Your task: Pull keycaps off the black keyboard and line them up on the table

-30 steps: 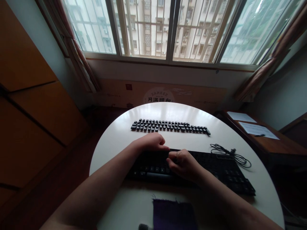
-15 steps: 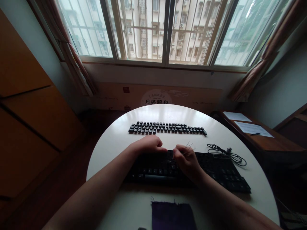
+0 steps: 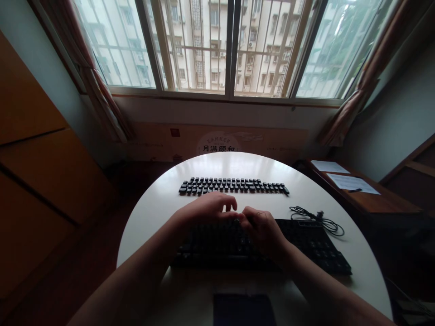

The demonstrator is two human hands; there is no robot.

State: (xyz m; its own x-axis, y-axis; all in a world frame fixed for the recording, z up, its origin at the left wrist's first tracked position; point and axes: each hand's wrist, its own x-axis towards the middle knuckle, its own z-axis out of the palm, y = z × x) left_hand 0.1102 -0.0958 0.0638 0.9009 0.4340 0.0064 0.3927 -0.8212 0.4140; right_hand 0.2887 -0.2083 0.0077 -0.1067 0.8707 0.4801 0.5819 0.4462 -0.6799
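Observation:
A black keyboard [image 3: 210, 246] lies across the table in front of me, partly covered by both hands and in deep shade. Above its back edge is my left hand [image 3: 212, 206], thumb and fingers apart, with the thumb tip meeting the fingertips of the other hand. My right hand [image 3: 263, 228] is closed over the middle of the keyboard on what looks like a wire keycap puller [image 3: 262, 213]; only thin wires show above the knuckles. Whether a keycap sits between the fingertips is too small to tell. Loose black keycaps [image 3: 234, 184] stand in rows behind the keyboard.
A coiled black cable [image 3: 317, 219] lies at the keyboard's back right. Near the front edge of the round white table [image 3: 146, 217] is a dark cloth [image 3: 243, 310]. Papers [image 3: 353, 183] and a pen [image 3: 355, 190] rest on a wooden desk [image 3: 394, 201] to the right.
My left thumb has come off the keyboard and moved to the right hand's fingertips, and the left fingers have spread. The right hand has turned and shifted slightly left. The view has tilted a little.

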